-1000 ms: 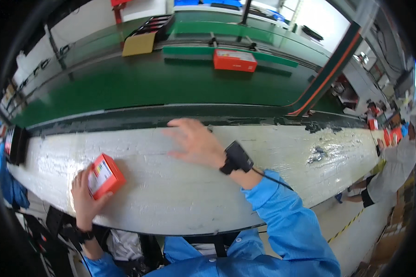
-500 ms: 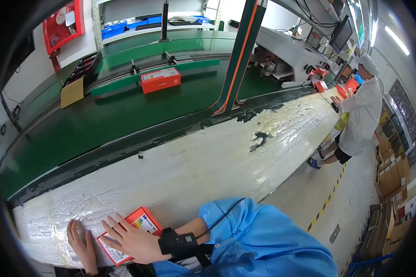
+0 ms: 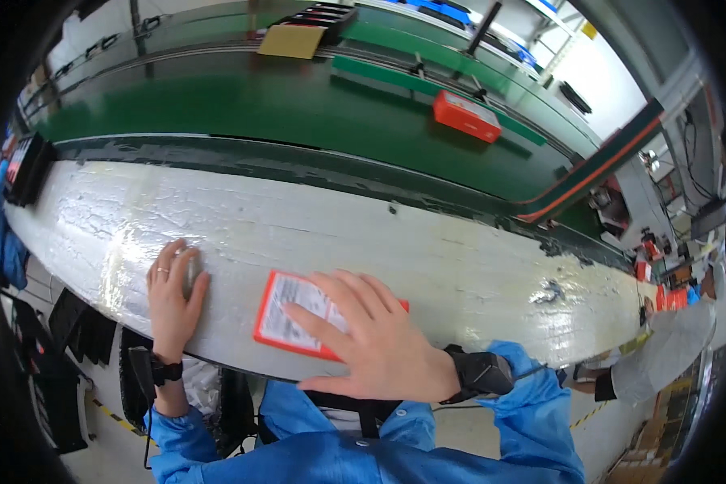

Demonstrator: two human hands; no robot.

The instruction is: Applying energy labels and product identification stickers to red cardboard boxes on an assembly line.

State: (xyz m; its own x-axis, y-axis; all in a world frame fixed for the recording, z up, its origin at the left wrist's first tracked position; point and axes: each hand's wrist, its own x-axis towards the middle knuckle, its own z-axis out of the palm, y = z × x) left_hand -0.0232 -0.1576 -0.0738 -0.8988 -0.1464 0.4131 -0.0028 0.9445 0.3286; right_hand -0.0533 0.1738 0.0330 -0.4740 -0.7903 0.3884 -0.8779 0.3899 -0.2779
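A flat red box (image 3: 271,310) with a white printed label lies on the pale, film-covered worktop in front of me. My right hand (image 3: 379,335) is spread across its right part, palm down, hiding much of it; fingers and thumb are apart. To the left of the box, apart from it, my left hand (image 3: 173,298) rests on the worktop with curved fingers. Between its thumb and fingers shows a small greyish, shiny thing (image 3: 191,273), too unclear to name. Both wrists carry dark strapped devices.
Beyond the worktop (image 3: 339,218) runs a green conveyor (image 3: 242,101) with another red box (image 3: 466,115) by its guide rail. A black tray (image 3: 28,169) stands at the far left end. A co-worker in a white coat (image 3: 661,347) is at the far right. A slanted post (image 3: 597,165) rises behind.
My view has swung left, so the worktop now spans the picture and the co-worker sits at the right rim. My right hand stays over the red box, my left hand beside it.
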